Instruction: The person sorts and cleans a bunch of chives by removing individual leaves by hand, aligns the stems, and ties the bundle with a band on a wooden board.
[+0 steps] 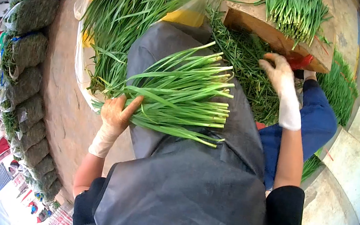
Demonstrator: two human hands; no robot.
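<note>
A bunch of garlic chives lies across my apron-covered lap, pale cut ends to the right. My left hand, in a thin whitish glove, is closed around its leafy end, thumb on top. To the right, my gloved right hand hovers with thumb and fingers apart, nothing seen in it. Close by is a red piece of material at the edge of a wooden stand. On top of that stand rests another bunch of chives.
An open plastic bag at upper left holds long loose chives. Loose green leaves are heaped beneath the stand. More upright chives stand at the right. Packed sacks line the left side of the floor.
</note>
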